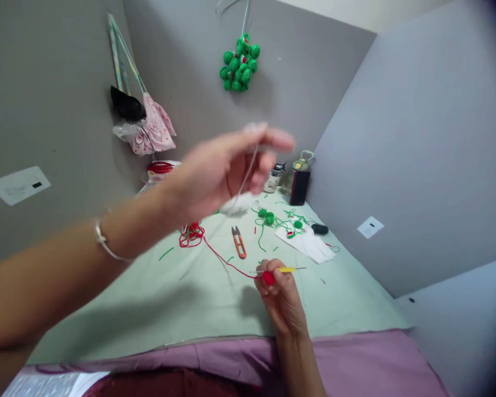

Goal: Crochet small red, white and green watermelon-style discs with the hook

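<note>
L hand [227,173] blurred, fingers loosely curled, thread [248,175] across; R hand [285,298] pinching red ball [268,278], 1 hook [287,269]; jar label [271,182] illegible.

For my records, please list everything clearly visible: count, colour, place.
crocheted piece: 1, red, right hand
crochet hook: 1, yellow, right hand
yarn tangle: 1, red, table left
thread snips: 1, orange, table centre
crocheted balls: several, green, table right
paper: some, white, table right
ball cluster: 1, green, hanging high
spotted bag: 1, pink, left wall
phone: 1, black, far right
bracelet: 1, silvery, left wrist
left hand: 1, bare, raised
right hand: 1, bare, lower
</note>
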`<state>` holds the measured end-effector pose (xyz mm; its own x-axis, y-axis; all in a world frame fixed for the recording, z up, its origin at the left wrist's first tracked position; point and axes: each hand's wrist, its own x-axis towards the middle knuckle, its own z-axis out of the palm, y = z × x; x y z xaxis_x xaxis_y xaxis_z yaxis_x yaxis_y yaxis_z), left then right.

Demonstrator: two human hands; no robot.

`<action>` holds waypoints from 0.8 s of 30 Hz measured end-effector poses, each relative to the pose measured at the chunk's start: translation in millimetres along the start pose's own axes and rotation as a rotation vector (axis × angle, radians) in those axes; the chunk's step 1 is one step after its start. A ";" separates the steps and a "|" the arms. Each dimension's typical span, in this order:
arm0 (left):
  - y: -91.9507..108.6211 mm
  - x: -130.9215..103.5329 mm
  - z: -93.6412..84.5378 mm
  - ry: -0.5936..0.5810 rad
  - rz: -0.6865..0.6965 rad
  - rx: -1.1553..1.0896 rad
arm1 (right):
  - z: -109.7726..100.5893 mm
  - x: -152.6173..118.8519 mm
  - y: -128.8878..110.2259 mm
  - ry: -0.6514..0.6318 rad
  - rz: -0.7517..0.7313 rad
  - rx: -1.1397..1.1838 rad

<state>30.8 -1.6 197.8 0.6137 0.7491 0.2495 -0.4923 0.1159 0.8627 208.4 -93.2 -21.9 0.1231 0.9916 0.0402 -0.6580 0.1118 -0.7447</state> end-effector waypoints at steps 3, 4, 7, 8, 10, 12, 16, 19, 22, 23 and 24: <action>-55.7 -9.7 -20.8 0.038 -0.099 -0.080 | 5.1 -6.2 -1.7 -0.053 0.019 -0.033; -72.2 -12.6 -28.1 0.082 -0.135 -0.140 | 7.0 -8.5 -3.1 -0.052 0.029 -0.055; -101.8 -18.7 -40.3 0.146 -0.170 -0.272 | 16.5 -12.7 -8.4 -0.024 0.048 -0.108; -105.3 -19.5 -40.6 0.138 -0.172 -0.297 | 21.2 -12.4 -9.7 -0.021 0.051 -0.116; -106.0 -19.4 -37.1 0.110 -0.174 -0.324 | 31.8 -9.1 -10.0 -0.045 0.073 -0.135; -101.3 -16.7 -31.7 0.089 -0.175 -0.333 | 41.3 -4.1 -6.0 -0.091 0.114 -0.148; -83.6 -6.2 -35.1 0.110 -0.120 -0.347 | 48.2 0.7 10.3 -0.148 0.273 -0.240; -72.4 4.1 -58.6 0.227 -0.019 -0.347 | 43.8 -3.0 19.3 -0.147 0.348 -0.234; -75.4 14.5 -91.4 0.325 0.012 -0.157 | 37.9 -7.9 19.8 -0.143 0.399 -0.182; -79.6 17.3 -101.5 0.342 0.000 -0.102 | 36.2 -9.1 18.5 -0.143 0.412 -0.163; -84.4 19.2 -110.3 0.348 -0.023 -0.052 | 34.5 -10.0 16.7 -0.141 0.422 -0.144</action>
<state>16.0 75.0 81.2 0.3824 0.9222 0.0578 -0.5169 0.1616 0.8407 170.5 -99.1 -11.8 -0.2420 0.9488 -0.2033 -0.5178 -0.3034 -0.7999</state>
